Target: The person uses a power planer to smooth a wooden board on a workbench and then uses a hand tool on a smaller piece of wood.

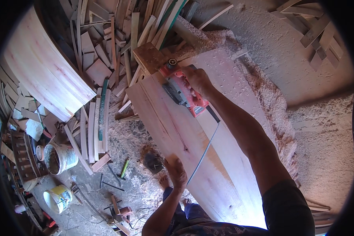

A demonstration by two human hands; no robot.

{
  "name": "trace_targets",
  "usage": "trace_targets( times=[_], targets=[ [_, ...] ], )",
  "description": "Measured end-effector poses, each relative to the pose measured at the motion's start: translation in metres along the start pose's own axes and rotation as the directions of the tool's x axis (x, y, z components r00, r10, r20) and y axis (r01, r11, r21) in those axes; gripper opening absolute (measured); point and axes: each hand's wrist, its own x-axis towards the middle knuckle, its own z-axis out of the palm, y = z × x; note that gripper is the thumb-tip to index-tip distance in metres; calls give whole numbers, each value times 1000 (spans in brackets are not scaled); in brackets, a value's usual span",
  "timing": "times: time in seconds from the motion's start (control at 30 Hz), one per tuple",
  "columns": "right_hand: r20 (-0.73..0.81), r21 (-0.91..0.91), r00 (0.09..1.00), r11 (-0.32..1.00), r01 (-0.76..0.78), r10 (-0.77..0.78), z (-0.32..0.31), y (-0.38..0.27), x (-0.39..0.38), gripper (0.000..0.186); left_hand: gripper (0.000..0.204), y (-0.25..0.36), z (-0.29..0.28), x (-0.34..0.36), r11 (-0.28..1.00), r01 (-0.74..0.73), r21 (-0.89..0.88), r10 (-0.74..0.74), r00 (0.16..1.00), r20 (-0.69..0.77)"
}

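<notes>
A red electric planer (190,92) rests near the far end of a wide wooden board (169,114). My right hand (198,82) is closed round its handle, with the arm stretched forward over the wood. At the board's left edge, my left hand (176,173) grips the side, its fingers partly hidden. The planer's thin cord (203,157) runs back across the board and passes out of sight beside my left wrist. Dark streaks and a knot mark the board's surface. A wooden block (149,58) lies at its far end.
Wood offcuts (98,70) are heaped at the far left, below a large pale panel (47,67). Two buckets (61,158) stand on the floor at left, near a green-handled hammer (124,169). Shavings (279,126) pile along the board's right side. My feet (164,181) are beside the board.
</notes>
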Motion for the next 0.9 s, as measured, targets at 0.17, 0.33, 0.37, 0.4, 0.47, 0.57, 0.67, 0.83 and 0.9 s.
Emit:
trace_targets(
  times=[0.17,0.33,0.37,0.4,0.47,0.57,0.67,0.83,0.9],
  targets=[
    [4,0,1000,1000,-1,1,16,-18,28,53,72,3,-3,-2,999,-5,-39,6,1000,10],
    [-9,107,995,989,97,-97,30,-39,59,45,69,-5,-1,-3,997,-41,-65,41,999,-1],
    [-13,127,992,984,129,-128,26,-41,65,44,68,-9,2,-1,996,-54,-77,54,999,-1],
    [-16,36,980,979,200,-199,25,-32,71,43,68,-10,2,0,996,-64,-61,66,998,16],
    [-33,-144,940,932,333,-340,27,-22,71,43,66,-6,0,-2,996,-83,-32,85,995,50],
    [-127,-149,881,887,438,-457,60,-34,13,45,62,-6,-9,13,982,-189,-5,189,982,-21],
    [-317,109,856,881,461,-409,41,17,-70,48,65,-22,-9,12,993,-116,39,112,990,88],
    [-129,284,963,922,265,-237,11,89,-263,49,65,-34,-81,-49,948,305,-88,-179,742,646],
    [-83,344,990,929,137,-115,-2,136,-340,47,59,-66,-131,-122,970,52,237,-233,478,847]
  ],
)
